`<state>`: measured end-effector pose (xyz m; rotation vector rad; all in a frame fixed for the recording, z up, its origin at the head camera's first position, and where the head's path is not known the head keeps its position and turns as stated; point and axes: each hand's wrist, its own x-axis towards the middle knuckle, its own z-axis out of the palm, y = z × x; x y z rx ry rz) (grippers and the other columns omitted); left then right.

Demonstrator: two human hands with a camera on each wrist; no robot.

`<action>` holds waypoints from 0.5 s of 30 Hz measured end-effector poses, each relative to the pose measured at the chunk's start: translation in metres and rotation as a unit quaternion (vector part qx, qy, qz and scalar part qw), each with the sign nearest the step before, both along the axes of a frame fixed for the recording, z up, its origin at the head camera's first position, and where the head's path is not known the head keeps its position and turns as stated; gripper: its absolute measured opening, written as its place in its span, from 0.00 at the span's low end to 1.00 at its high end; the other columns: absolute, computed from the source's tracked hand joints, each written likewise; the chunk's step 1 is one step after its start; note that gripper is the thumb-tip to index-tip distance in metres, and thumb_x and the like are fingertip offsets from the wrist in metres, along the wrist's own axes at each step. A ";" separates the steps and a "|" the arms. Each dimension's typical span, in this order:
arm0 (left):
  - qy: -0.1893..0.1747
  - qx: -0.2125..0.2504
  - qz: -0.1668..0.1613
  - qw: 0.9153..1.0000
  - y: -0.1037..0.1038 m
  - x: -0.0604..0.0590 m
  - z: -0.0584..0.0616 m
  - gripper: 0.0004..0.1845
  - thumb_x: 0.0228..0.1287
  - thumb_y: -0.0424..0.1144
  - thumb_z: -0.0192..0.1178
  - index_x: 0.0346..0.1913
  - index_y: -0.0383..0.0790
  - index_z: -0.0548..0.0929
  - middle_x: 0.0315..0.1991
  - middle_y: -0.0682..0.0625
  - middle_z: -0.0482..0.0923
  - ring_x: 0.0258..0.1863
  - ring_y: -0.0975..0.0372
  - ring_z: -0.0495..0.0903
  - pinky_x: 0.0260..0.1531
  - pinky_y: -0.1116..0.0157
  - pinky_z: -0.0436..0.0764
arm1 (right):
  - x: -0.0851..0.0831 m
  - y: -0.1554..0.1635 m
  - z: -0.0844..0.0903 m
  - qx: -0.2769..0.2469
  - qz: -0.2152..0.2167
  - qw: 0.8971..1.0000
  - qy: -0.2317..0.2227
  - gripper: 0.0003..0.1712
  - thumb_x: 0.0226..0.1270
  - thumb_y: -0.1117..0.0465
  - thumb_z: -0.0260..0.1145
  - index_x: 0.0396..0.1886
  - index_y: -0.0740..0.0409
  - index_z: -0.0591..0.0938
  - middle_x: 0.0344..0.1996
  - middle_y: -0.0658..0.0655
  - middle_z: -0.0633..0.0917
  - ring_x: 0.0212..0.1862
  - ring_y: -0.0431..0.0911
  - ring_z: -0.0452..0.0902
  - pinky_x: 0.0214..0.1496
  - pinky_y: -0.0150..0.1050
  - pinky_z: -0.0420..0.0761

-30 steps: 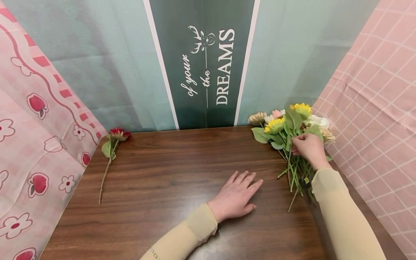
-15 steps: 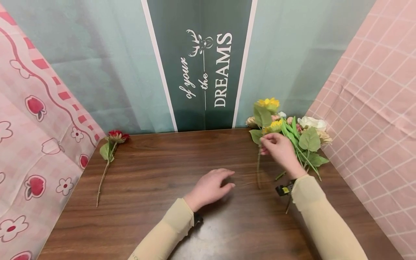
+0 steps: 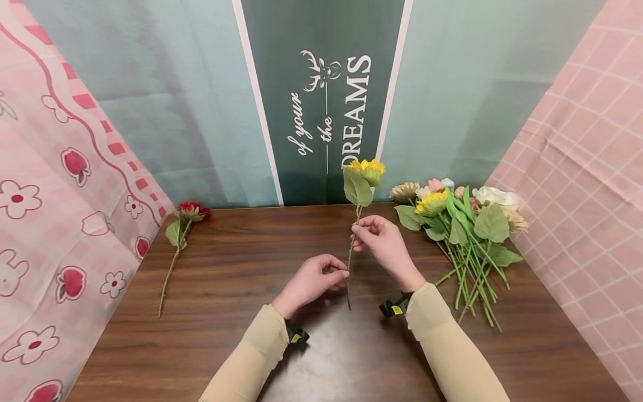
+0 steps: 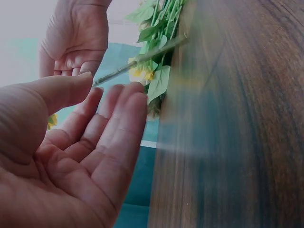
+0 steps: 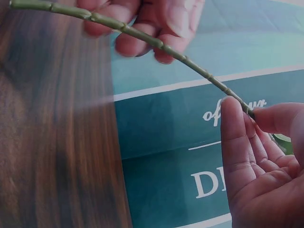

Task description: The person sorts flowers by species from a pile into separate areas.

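Note:
In the head view a yellow sunflower (image 3: 366, 171) on a long stem with a green leaf stands upright over the middle of the table. My right hand (image 3: 384, 243) pinches its stem below the leaf. Thumb and fingertips meet on the stem (image 5: 190, 66) in the right wrist view. My left hand (image 3: 311, 279) is at the lower stem, its fingers loosely bent. In the left wrist view a gap shows between the left thumb (image 4: 71, 90) and the other fingers, with the stem passing close by the tips.
A pile of flowers (image 3: 467, 223), yellow, white, pink and beige, lies at the right of the brown wooden table (image 3: 241, 240), stems toward the front. One red flower (image 3: 193, 211) lies at the left. A green curtain (image 3: 186, 111) hangs behind, with pink cloths at both sides.
My right hand has drawn the sunflower out of the pile and carried it left to the middle. My left hand has lifted off the table, shifted left, then come to the stem.

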<state>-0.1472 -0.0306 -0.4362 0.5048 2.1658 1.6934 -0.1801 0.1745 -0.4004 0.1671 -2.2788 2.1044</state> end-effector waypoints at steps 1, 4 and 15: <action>-0.003 0.003 0.002 1.000 0.001 0.000 0.000 0.08 0.70 0.37 0.66 0.44 0.36 0.85 0.32 0.47 0.86 0.34 0.52 0.88 0.38 0.55 0.88 | 0.001 -0.001 -0.001 -0.003 -0.001 1.000 -0.001 0.15 0.72 0.61 0.70 0.46 0.70 0.80 0.32 0.67 0.86 0.29 0.47 0.86 0.39 0.50 0.89; -0.009 0.009 0.008 1.000 0.002 0.001 -0.001 0.08 0.70 0.37 0.67 0.44 0.35 0.84 0.32 0.46 0.85 0.32 0.54 0.87 0.37 0.57 0.88 | 0.003 -0.001 -0.002 -0.006 -0.004 1.000 -0.003 0.16 0.72 0.60 0.70 0.47 0.71 0.80 0.32 0.67 0.86 0.29 0.47 0.86 0.39 0.49 0.89; -0.021 0.036 0.016 0.999 0.004 -0.002 -0.006 0.07 0.69 0.32 0.66 0.44 0.31 0.82 0.38 0.34 0.86 0.30 0.59 0.87 0.34 0.61 0.88 | 0.003 -0.005 -0.003 -0.034 -0.011 0.999 -0.007 0.17 0.70 0.65 0.70 0.50 0.73 0.78 0.37 0.68 0.85 0.34 0.46 0.86 0.43 0.49 0.88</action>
